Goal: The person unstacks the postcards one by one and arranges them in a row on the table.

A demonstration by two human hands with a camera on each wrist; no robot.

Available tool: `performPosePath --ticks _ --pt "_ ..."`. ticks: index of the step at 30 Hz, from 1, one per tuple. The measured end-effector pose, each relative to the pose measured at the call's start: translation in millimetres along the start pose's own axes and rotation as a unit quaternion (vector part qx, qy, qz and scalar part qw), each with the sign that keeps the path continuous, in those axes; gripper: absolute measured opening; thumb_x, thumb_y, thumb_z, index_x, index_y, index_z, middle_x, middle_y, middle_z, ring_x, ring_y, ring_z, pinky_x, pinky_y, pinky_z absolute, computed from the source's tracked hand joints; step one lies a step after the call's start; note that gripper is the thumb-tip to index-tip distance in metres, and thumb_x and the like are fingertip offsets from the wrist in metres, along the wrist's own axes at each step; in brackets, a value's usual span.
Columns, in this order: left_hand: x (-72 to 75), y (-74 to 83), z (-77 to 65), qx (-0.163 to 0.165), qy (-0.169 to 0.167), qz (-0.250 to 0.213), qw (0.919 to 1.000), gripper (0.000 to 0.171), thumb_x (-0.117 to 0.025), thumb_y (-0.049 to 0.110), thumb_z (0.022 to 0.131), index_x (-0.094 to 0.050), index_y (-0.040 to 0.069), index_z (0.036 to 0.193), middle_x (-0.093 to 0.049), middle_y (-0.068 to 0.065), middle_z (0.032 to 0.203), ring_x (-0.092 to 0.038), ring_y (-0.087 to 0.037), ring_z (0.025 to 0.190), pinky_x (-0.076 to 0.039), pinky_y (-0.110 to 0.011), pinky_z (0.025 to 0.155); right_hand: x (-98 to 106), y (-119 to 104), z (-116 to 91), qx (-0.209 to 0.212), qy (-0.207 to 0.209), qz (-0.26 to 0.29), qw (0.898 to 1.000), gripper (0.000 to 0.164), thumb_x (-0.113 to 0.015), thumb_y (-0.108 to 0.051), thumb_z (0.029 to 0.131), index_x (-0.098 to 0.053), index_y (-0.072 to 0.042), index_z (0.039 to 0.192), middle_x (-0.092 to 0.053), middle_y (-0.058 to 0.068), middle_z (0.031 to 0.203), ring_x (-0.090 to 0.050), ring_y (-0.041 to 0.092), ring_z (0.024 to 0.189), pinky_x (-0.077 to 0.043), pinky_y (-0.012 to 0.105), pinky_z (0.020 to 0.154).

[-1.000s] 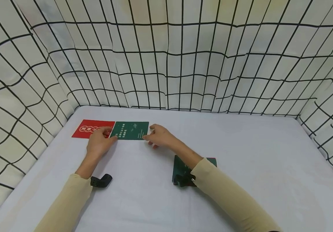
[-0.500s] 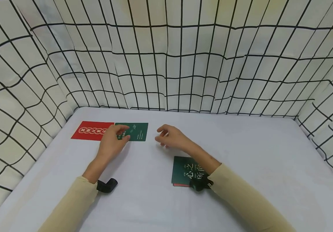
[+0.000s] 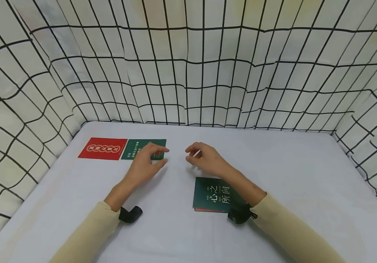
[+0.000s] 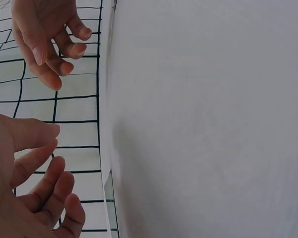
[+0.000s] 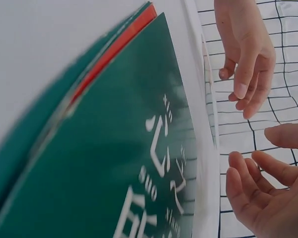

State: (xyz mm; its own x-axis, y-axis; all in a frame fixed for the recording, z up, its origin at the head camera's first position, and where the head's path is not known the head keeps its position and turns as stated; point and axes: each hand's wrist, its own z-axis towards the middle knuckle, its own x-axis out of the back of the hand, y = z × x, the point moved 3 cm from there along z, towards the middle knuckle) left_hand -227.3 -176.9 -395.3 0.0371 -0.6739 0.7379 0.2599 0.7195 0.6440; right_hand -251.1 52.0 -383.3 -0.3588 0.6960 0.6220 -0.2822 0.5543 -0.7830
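My left hand (image 3: 145, 163) hovers over the right part of a green card (image 3: 134, 147) with white lettering, thumb and fingers apart and nothing between them. Left of that card, side by side with it, lies a red card (image 3: 102, 149) printed with pale round characters. Across a small gap from the left hand is my right hand (image 3: 208, 159), its fingers loosely bent and holding nothing. Below the right hand sits a small stack of cards (image 3: 209, 195), a green one on top. In the right wrist view, a red edge (image 5: 114, 54) shows between the green cards.
A white cloth (image 3: 290, 190) covers the table. Black netting (image 3: 204, 73) over white sheeting rises along the back and both sides. Black wrist devices (image 3: 131, 214) are worn at both sleeves. The right forearm partly covers the card stack.
Both hands have let go of the green card's edges and moved right, the left hand passing over that card. The two cards stay on the table, and more of the stack shows.
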Motion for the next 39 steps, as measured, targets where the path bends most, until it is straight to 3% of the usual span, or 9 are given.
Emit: performPosePath --ticks 8,23,39 --pt "-8.4 12.4 -2.7 -0.014 -0.032 -0.023 0.9991 0.033 -0.075 0.015 0.095 -0.071 0.014 0.128 -0.066 -0.008 0.124 -0.061 -0.028 0.117 -0.053 -0.038 0.087 9.6 6.7 -12.5 -0.005 0.020 0.006 1.000 0.035 -0.068 -0.023 0.101 -0.066 -0.010 0.133 -0.069 0.006 0.118 -0.065 0.022 0.106 -0.056 0.030 0.083" --pt "-21.3 20.3 -8.1 -0.018 -0.078 -0.045 0.9957 0.038 -0.078 0.016 0.093 -0.069 0.015 0.131 -0.068 -0.005 0.123 -0.060 -0.023 0.114 -0.052 -0.035 0.088 29.4 13.4 -31.0 0.004 0.036 -0.006 0.999 0.032 -0.068 -0.022 0.101 -0.067 -0.012 0.131 -0.070 0.004 0.126 -0.066 0.022 0.109 -0.059 0.034 0.088" --pt "-32.3 32.1 -12.6 -0.026 -0.134 -0.039 0.9898 0.044 -0.082 0.021 0.091 -0.068 0.019 0.132 -0.068 -0.001 0.125 -0.060 -0.019 0.116 -0.051 -0.029 0.086 44.3 28.7 -45.4 0.002 0.045 -0.034 0.998 0.029 -0.069 -0.023 0.101 -0.069 -0.012 0.128 -0.071 0.005 0.124 -0.068 0.022 0.106 -0.060 0.037 0.089"
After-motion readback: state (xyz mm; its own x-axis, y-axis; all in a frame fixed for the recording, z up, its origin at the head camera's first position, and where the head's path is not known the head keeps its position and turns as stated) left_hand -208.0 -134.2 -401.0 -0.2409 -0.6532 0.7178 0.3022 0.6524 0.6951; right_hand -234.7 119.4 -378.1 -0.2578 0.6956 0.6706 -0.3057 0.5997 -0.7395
